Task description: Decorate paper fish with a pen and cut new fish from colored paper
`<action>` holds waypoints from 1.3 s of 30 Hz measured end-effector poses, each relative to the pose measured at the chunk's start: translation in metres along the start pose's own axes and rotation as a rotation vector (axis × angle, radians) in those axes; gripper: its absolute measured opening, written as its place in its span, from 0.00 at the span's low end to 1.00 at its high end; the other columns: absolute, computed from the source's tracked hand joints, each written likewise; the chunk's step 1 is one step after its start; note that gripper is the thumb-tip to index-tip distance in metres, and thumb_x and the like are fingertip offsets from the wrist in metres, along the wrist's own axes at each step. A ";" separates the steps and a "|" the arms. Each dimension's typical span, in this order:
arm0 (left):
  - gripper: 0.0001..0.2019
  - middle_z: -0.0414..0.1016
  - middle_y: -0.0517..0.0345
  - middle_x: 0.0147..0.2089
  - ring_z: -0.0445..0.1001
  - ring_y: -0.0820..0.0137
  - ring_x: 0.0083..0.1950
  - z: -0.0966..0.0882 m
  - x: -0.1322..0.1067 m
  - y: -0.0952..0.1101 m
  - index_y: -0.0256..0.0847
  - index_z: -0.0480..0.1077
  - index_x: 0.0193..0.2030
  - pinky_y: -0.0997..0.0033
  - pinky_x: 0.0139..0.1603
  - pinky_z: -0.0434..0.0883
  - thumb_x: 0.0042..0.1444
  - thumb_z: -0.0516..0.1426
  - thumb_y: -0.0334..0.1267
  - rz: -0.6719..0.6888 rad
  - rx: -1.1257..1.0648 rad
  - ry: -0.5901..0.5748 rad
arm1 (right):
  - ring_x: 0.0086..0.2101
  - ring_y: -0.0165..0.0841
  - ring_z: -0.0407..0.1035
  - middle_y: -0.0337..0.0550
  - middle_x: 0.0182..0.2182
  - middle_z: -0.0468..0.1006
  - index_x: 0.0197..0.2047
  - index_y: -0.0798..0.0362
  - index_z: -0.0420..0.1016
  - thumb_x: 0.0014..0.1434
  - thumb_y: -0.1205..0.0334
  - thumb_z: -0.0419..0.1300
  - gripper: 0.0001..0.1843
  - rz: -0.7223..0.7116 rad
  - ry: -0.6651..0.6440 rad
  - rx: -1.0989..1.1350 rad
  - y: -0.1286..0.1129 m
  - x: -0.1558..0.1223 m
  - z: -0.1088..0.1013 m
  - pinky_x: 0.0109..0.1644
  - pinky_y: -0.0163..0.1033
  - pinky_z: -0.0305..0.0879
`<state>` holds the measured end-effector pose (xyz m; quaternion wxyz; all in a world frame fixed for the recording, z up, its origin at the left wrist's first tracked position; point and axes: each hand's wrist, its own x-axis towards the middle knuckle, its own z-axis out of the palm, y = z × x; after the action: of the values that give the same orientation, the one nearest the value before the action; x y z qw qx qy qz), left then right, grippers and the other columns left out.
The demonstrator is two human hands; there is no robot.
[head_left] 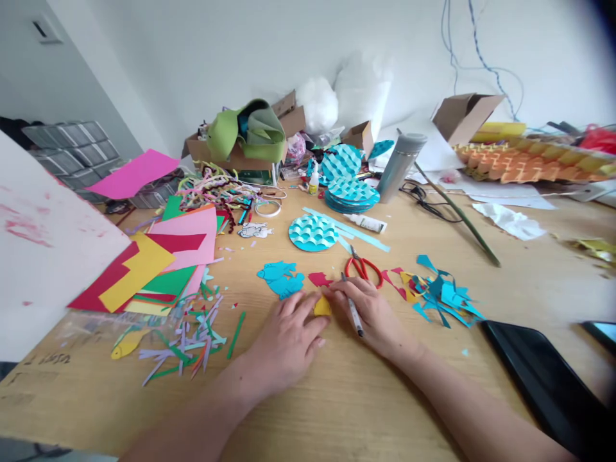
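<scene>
My left hand (291,330) rests on the table with its fingers spread, the fingertips at the edge of a small yellow paper piece (322,306). My right hand (373,311) is closed round a slim grey pen (355,311), its fingertips at the other side of the yellow piece. Just beyond the fingers is a red paper piece (319,279). Blue paper fish (279,277) lie beyond my left hand, partly overlapping. Red-handled scissors (362,268) lie beyond my right hand. Fingers hide part of the yellow piece.
Coloured paper sheets (187,247) and thin paper strips (205,337) lie left, near a yellow paper fish (128,343). Blue scraps (450,298) and a black phone (534,372) are right. A honeycomb paper disc (312,232), glue bottle (368,223) and grey thermos (399,168) stand farther back.
</scene>
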<state>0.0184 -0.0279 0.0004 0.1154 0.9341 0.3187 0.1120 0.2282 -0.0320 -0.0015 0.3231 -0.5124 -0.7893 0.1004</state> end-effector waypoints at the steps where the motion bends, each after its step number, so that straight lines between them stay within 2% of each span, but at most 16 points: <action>1: 0.15 0.57 0.53 0.70 0.54 0.54 0.68 -0.001 0.000 -0.001 0.46 0.69 0.57 0.46 0.65 0.60 0.65 0.51 0.39 0.003 -0.004 0.007 | 0.36 0.40 0.71 0.50 0.33 0.77 0.42 0.54 0.74 0.69 0.64 0.48 0.13 -0.010 -0.004 -0.034 -0.001 0.000 -0.001 0.40 0.44 0.68; 7: 0.12 0.57 0.51 0.69 0.52 0.53 0.69 -0.009 0.000 -0.006 0.48 0.75 0.51 0.45 0.65 0.59 0.65 0.52 0.38 -0.020 -0.003 0.036 | 0.30 0.38 0.70 0.47 0.26 0.76 0.34 0.55 0.71 0.67 0.68 0.48 0.13 -0.051 0.020 -0.154 -0.006 -0.005 -0.007 0.35 0.41 0.64; 11: 0.12 0.61 0.51 0.67 0.54 0.54 0.68 -0.013 0.000 -0.007 0.46 0.76 0.49 0.44 0.64 0.60 0.65 0.52 0.37 -0.034 0.005 0.043 | 0.27 0.36 0.70 0.45 0.25 0.76 0.33 0.54 0.69 0.66 0.68 0.48 0.12 -0.051 0.056 -0.122 -0.009 -0.007 -0.012 0.34 0.40 0.63; 16: 0.12 0.69 0.50 0.60 0.59 0.56 0.65 -0.013 0.002 -0.008 0.42 0.74 0.50 0.46 0.63 0.64 0.65 0.53 0.36 -0.030 -0.004 0.125 | 0.29 0.36 0.72 0.43 0.25 0.78 0.37 0.51 0.71 0.67 0.66 0.49 0.10 0.034 0.164 0.024 -0.012 -0.008 -0.016 0.35 0.39 0.66; 20: 0.11 0.73 0.50 0.52 0.64 0.60 0.58 -0.012 0.005 -0.009 0.38 0.74 0.48 0.52 0.60 0.67 0.65 0.52 0.34 -0.026 -0.064 0.198 | 0.30 0.36 0.72 0.41 0.26 0.80 0.41 0.50 0.72 0.66 0.65 0.50 0.09 0.087 0.208 0.080 -0.011 -0.008 -0.016 0.36 0.40 0.67; 24: 0.11 0.75 0.52 0.43 0.67 0.64 0.50 -0.015 0.006 -0.006 0.37 0.74 0.45 0.58 0.53 0.70 0.65 0.50 0.31 -0.030 -0.125 0.251 | 0.31 0.36 0.72 0.42 0.29 0.80 0.43 0.50 0.71 0.66 0.66 0.51 0.08 0.066 0.241 0.102 -0.005 -0.010 -0.012 0.38 0.40 0.67; 28: 0.11 0.74 0.53 0.39 0.67 0.64 0.46 -0.015 0.007 -0.007 0.37 0.74 0.41 0.60 0.48 0.71 0.65 0.50 0.31 -0.054 -0.150 0.279 | 0.33 0.35 0.73 0.44 0.33 0.81 0.45 0.50 0.70 0.67 0.67 0.51 0.08 0.082 0.245 0.138 -0.001 -0.011 -0.006 0.39 0.39 0.68; 31: 0.11 0.74 0.53 0.38 0.68 0.64 0.45 -0.013 0.008 -0.009 0.37 0.74 0.38 0.60 0.47 0.71 0.65 0.50 0.31 -0.100 -0.143 0.281 | 0.36 0.35 0.74 0.45 0.36 0.81 0.47 0.50 0.69 0.67 0.66 0.51 0.08 0.104 0.260 0.179 0.000 -0.010 -0.003 0.41 0.39 0.68; 34: 0.10 0.75 0.54 0.39 0.68 0.64 0.45 -0.015 0.006 -0.003 0.38 0.75 0.38 0.60 0.47 0.71 0.64 0.52 0.31 -0.135 -0.134 0.253 | 0.38 0.35 0.75 0.46 0.37 0.80 0.49 0.51 0.69 0.67 0.64 0.51 0.09 0.130 0.288 0.198 -0.002 -0.011 -0.003 0.41 0.39 0.69; 39: 0.06 0.75 0.56 0.39 0.69 0.66 0.46 -0.029 0.001 0.025 0.40 0.75 0.36 0.63 0.50 0.71 0.61 0.56 0.31 -0.043 -0.202 0.145 | 0.22 0.31 0.70 0.38 0.23 0.74 0.46 0.52 0.69 0.68 0.59 0.49 0.10 0.232 0.271 0.174 -0.007 -0.011 -0.007 0.27 0.35 0.65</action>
<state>0.0253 -0.0421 0.0351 0.1881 0.9001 0.3333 0.2081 0.2298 -0.0463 0.0026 0.4557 -0.5788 -0.6627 0.1348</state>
